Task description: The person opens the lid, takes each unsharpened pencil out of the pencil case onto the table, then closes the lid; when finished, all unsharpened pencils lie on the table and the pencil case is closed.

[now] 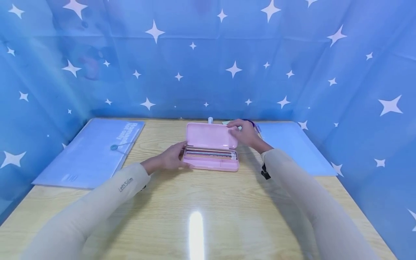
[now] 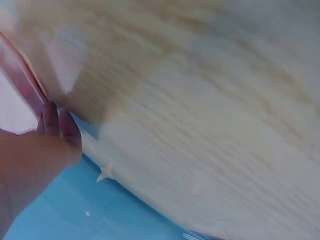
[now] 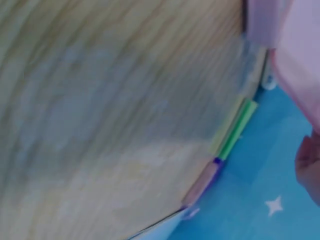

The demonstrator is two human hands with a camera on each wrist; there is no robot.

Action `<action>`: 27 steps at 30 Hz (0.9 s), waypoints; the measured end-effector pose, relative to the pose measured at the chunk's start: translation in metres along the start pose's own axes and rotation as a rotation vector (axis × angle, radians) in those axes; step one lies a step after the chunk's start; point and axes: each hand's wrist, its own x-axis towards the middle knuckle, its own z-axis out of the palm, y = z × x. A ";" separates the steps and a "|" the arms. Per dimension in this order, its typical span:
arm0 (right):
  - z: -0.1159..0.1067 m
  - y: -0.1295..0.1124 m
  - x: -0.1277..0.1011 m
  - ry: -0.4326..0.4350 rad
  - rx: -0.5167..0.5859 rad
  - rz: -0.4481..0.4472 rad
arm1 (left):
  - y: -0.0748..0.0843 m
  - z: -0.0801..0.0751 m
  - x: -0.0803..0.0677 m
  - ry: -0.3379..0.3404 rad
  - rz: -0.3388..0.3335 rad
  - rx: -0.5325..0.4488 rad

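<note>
Star-patterned blue backdrop (image 1: 208, 72), wooden table (image 1: 208, 202)

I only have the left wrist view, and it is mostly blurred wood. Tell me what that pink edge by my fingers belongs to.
Observer: It is a pink pencil case lying open on the wooden table; your left hand rests against its left end.
Operator: Report what is inside it.
Observer: A row of pencils lies side by side in the tray.
Operator: Now give me the right hand.
Observer: The right hand touches the right end of the raised lid, fingers bent over its edge.
Operator: List what lies beside the case.
Observer: A blue folder on the left, another blue sheet on the right.
</note>
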 end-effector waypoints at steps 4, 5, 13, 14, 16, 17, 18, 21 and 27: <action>-0.001 0.014 -0.002 -0.102 -0.052 0.043 | -0.002 -0.005 0.000 -0.061 0.026 0.001; -0.001 0.016 -0.002 -0.126 -0.067 0.053 | -0.001 -0.006 -0.001 -0.071 0.024 -0.001; -0.002 0.024 0.000 -0.275 -0.101 0.042 | 0.000 -0.015 -0.004 -0.114 -0.008 0.011; -0.003 0.023 0.000 -0.279 -0.097 0.035 | 0.000 -0.015 -0.004 -0.113 -0.005 0.016; -0.004 0.021 -0.001 -0.259 -0.076 0.024 | 0.001 -0.014 -0.004 -0.102 -0.004 0.024; -0.005 0.020 -0.001 -0.237 -0.073 0.014 | 0.001 -0.013 -0.003 -0.092 0.000 0.031; -0.007 0.018 -0.002 -0.207 -0.075 0.001 | 0.002 -0.013 -0.003 -0.085 0.003 0.039; -0.010 0.012 -0.008 -0.106 -0.079 -0.032 | 0.006 -0.009 -0.003 -0.061 0.013 0.071; -0.010 -0.003 -0.027 -0.006 -0.115 -0.097 | 0.010 -0.005 -0.003 -0.050 0.074 0.103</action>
